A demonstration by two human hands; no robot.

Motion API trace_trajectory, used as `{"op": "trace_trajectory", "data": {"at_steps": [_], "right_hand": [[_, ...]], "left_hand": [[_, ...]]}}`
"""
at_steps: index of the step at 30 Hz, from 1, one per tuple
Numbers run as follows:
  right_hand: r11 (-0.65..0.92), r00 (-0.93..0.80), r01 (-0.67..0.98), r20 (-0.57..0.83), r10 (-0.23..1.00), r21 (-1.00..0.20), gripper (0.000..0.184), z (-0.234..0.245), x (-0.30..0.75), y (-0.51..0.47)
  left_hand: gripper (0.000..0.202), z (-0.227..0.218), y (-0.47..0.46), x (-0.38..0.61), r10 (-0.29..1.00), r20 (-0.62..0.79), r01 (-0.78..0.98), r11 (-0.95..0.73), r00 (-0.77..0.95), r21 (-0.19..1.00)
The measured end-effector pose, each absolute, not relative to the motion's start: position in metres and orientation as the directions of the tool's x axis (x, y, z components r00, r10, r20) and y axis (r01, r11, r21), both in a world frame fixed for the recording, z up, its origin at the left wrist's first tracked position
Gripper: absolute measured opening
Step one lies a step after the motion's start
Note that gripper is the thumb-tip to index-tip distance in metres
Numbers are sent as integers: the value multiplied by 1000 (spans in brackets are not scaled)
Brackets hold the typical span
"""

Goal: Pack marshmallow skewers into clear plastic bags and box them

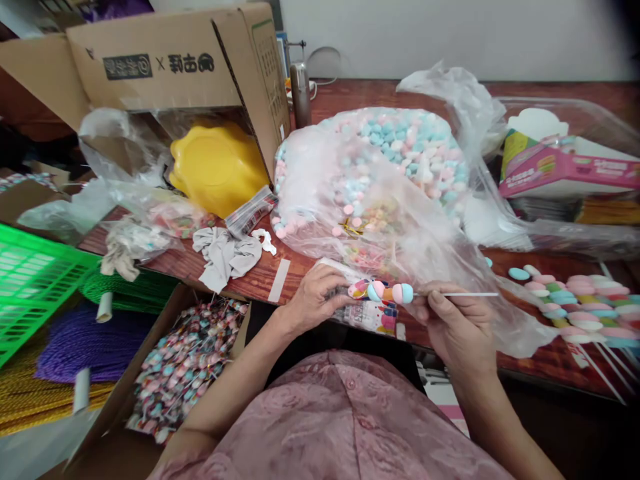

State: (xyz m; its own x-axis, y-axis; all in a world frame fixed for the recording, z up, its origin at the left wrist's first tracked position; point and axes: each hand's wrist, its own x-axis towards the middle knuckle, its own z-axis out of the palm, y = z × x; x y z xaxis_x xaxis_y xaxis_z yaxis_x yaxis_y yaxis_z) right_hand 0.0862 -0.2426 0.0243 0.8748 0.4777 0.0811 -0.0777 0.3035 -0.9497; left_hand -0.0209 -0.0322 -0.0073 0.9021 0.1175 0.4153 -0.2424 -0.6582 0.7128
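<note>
A marshmallow skewer (389, 293) lies level between my two hands, with pink, blue and orange pieces threaded on a white stick. My right hand (457, 327) is closed in a pinch round the stick, just behind the last blue piece. At the skewer's other end, my left hand (317, 293) pinches a small clear wrapper (356, 289) with a colourful print. The skewer's tip seems to be at or inside the wrapper's mouth; I cannot tell how deep. Right below, printed wrappers (371, 317) lie at the table edge.
A big clear bag of pastel marshmallows (405, 140) fills the table's middle. Finished-looking skewers (585, 307) lie at right. A cardboard box (175, 73) with a yellow tub (217, 167) stands at left. Below it, a carton holds many wrapped skewers (185, 360); a green basket (40, 287) is beside.
</note>
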Motion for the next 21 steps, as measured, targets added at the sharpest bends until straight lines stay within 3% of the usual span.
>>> {"op": "trace_trajectory", "data": {"at_steps": [3,6,9,16,21], "right_hand": [[311,842,-118,72,535,-943,12,29,87,-239],[306,830,-93,96,549,-948,15,32,87,-233],[284,820,-38,133,557,-958,17,31,88,-228],[153,803,40,123,583,-987,11,29,88,-214],[199,833,1,111,542,-980,15,35,83,-197]], "left_hand": [[37,-3,-32,-23,76,363,-234,-639,928,733],[29,-2,-37,-28,31,242,-175,-603,970,779],[28,-5,-43,-34,75,196,-102,-645,978,757],[36,-17,-48,-47,148,361,-37,-889,921,457],[36,-18,-45,-51,151,481,-56,-919,864,390]]}}
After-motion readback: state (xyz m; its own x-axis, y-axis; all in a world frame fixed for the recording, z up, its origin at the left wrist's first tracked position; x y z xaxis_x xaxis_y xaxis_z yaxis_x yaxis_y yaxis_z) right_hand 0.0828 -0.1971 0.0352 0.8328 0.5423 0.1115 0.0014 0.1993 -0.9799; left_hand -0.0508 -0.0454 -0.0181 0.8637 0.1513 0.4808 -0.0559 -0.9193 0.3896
